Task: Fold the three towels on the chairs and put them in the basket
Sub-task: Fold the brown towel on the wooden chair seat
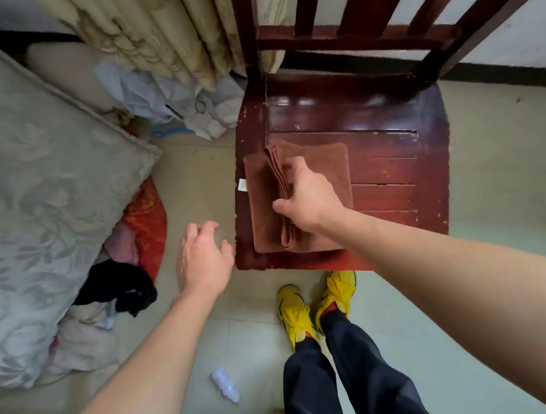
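indoors, towel [315, 168] on chair [392, 132], tile floor [478, 285]

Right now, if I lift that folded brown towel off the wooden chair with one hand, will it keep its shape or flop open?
The folded brown towel will probably sag; its layers look soft and loose at the raised fold. It seems light, since the right hand alone pinches it. The left hand hovers free and could support it.

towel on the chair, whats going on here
A person stands over a wooden chair folding a brown towel on its seat. The right hand grips a raised fold along the towel's middle, the rest lying flat. The left hand hovers open beside the seat, touching nothing. No basket is in view.
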A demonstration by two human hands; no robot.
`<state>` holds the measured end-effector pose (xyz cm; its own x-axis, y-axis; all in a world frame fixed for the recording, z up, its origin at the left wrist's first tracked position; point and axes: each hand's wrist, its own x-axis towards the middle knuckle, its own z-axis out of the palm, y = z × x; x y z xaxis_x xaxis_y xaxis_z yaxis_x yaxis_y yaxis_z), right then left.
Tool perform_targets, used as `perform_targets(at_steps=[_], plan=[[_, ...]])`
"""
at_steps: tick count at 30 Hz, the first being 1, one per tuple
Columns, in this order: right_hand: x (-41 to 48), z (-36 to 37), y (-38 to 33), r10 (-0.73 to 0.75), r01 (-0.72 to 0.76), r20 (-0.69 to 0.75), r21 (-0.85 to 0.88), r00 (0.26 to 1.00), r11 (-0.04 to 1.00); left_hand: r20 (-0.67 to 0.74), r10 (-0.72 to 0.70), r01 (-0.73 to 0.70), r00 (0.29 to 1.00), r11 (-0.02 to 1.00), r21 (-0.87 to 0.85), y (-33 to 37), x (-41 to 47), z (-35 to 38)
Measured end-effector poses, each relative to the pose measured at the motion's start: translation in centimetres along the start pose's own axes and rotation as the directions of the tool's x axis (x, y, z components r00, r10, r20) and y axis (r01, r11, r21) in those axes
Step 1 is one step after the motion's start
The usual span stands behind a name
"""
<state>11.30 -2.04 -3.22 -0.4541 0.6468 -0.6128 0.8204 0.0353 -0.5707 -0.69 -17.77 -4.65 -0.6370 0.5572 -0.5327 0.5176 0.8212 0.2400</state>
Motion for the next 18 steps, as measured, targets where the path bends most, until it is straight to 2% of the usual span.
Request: perform_targets(at_steps=[3, 8, 9, 11, 13, 15, 18], plan=[[0.9, 2.5, -0.1, -0.004, 0.006, 0.026, -0.085, 1.000, 0.996, -0.005, -0.021, 0.021, 1.000, 1.000, -0.022, -1.3, 0.0, 0.1], [1.5, 3.8, 0.7, -0.088, 0.091, 0.189, -0.005, 0.978, 0.996, -0.042, -0.032, 0.029, 0.999, 0.996, -0.081, -1.5, 0.4, 0.1], [1.6, 3.3, 1.2, -0.087, 0.081, 0.161, 0.044, 0.983, 0.996, -0.054, -0.024, 0.018, 0.998, 0.995, -0.094, -1.2, 0.6, -0.1], [1.8, 1.9, 2.6, -0.027, 0.033, -0.037, 0.155, 0.999, 0.987, -0.085, 0.014, -0.023, 0.996, 0.993, -0.117, 0.1, 1.0, -0.4], [2.2, 0.1, 3.9, 0.145, -0.078, -0.185, 0.328, 0.972, 0.941, -0.119, 0.062, -0.078, 0.991, 0.988, -0.130, 2.0, 1.6, -0.5], [2.7, -1.5, 4.7, 0.307, -0.220, -0.086, 0.521, 0.948, 0.824, -0.119, 0.143, -0.160, 0.983, 0.976, -0.147, 4.5, 2.3, -0.2], [3.7, -3.0, 5.2, 0.336, -0.342, 0.125, 0.593, 0.934, 0.729, -0.017, 0.329, -0.326, 0.944, 0.926, -0.192, 8.4, 3.7, 0.7]])
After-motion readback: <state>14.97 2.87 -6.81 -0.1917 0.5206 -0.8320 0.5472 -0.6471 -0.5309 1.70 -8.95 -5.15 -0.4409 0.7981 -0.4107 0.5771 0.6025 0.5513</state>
